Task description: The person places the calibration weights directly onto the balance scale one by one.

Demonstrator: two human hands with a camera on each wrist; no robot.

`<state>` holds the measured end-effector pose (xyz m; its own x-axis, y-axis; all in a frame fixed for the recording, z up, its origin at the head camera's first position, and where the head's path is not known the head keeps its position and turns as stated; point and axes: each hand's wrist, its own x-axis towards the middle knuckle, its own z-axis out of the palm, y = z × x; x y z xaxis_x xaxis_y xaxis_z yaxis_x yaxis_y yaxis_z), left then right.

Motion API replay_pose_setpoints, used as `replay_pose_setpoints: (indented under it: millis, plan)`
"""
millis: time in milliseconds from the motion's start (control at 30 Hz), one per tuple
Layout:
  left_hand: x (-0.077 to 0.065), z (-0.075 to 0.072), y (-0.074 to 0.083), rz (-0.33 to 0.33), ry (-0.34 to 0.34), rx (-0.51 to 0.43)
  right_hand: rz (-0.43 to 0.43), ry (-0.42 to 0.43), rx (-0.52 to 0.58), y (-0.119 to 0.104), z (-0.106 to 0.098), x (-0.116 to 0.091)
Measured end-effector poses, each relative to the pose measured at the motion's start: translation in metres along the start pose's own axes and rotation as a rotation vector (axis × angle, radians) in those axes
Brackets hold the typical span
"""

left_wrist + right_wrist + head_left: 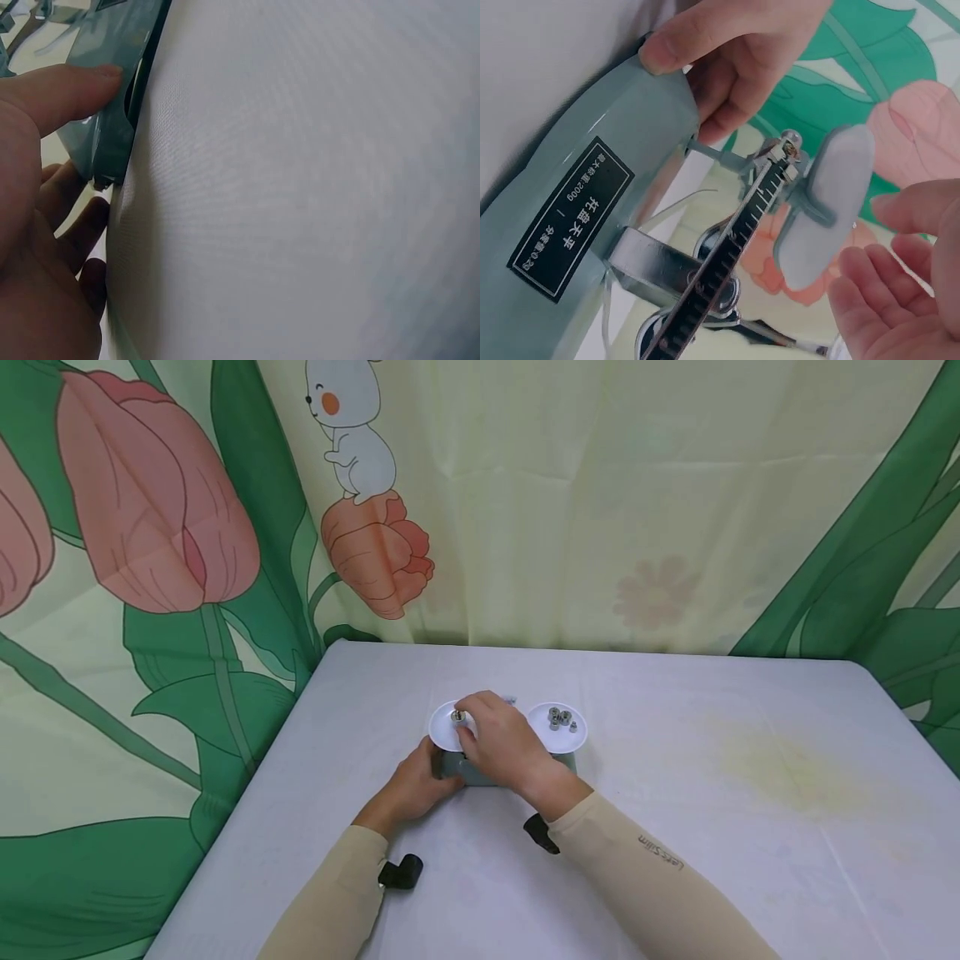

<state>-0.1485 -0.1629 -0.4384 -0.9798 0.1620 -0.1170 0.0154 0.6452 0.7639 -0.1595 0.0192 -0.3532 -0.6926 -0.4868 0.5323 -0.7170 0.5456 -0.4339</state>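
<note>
A grey-green tray balance (468,770) stands on the table, its lettered label (570,217) and graduated beam (724,251) in the right wrist view. My left hand (412,787) grips the left end of its base (112,120), thumb on the front face and fingers behind. Over the white left pan (439,732) is my right hand (506,739), fingers loosely bent and apart. Close to its fingertips is a metal weight (457,716); the right wrist view shows nothing held. Several metal weights (556,717) sit on the right pan (553,745).
A white cloth covers the table (712,827), with a yellowish stain (795,772) to the right. Behind its far edge hangs a curtain (562,527) printed with tulips and a rabbit. A black wrist camera (401,872) is strapped to the left forearm.
</note>
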Motion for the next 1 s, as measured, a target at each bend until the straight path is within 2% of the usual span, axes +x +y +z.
replay_pose_setpoints:
  millis: [233,400,600,767,1000]
  plan:
    - [0.0,0.0,0.0,0.011,0.013,0.006,0.031,0.024,0.126,0.008,-0.008,-0.012]
    - [0.001,0.001,0.002,-0.013,0.005,0.008,0.091,0.046,0.224,0.014,-0.012,-0.023]
    - [0.001,0.0,0.002,-0.035,-0.007,0.001,0.105,0.069,0.328,0.016,-0.019,-0.034]
    - [0.0,0.0,0.002,-0.047,-0.008,-0.002,0.101,0.068,0.338,0.015,-0.026,-0.043]
    - [0.0,-0.001,0.001,-0.043,-0.01,-0.008,0.082,0.087,0.265,0.017,-0.038,-0.062]
